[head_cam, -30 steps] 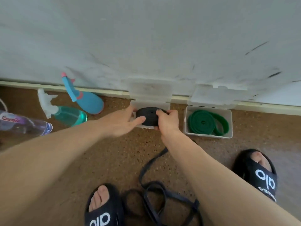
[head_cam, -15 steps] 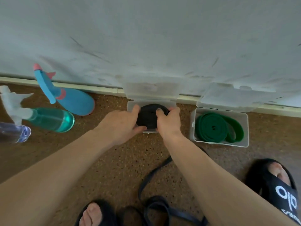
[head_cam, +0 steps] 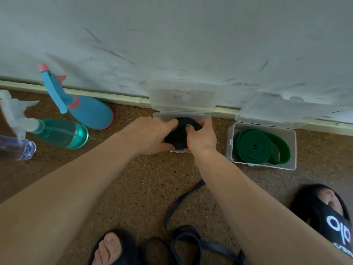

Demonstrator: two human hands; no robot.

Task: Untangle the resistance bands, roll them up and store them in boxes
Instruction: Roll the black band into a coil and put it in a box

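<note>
A rolled black band point(head_cam: 177, 133) sits inside a clear plastic box point(head_cam: 183, 114) whose lid leans open against the wall. My left hand point(head_cam: 150, 135) grips the roll from the left and my right hand point(head_cam: 200, 137) grips it from the right, pressing it down into the box. Most of the box is hidden under my hands. To the right, a second clear box point(head_cam: 292, 148) holds a rolled green band point(head_cam: 257, 146), with its lid open. A loose dark blue band point(head_cam: 183, 234) lies tangled on the floor between my feet.
A blue spray bottle point(head_cam: 86, 109), a teal spray bottle point(head_cam: 59, 133) and a clear purple-tinted bottle point(head_cam: 17, 148) lie on the speckled brown floor at left. A scuffed white wall runs behind the boxes. My feet wear black slides point(head_cam: 328, 219).
The roll has gone lower into the box, and both hands have closed in tighter around it. The view has moved nearer to the boxes.
</note>
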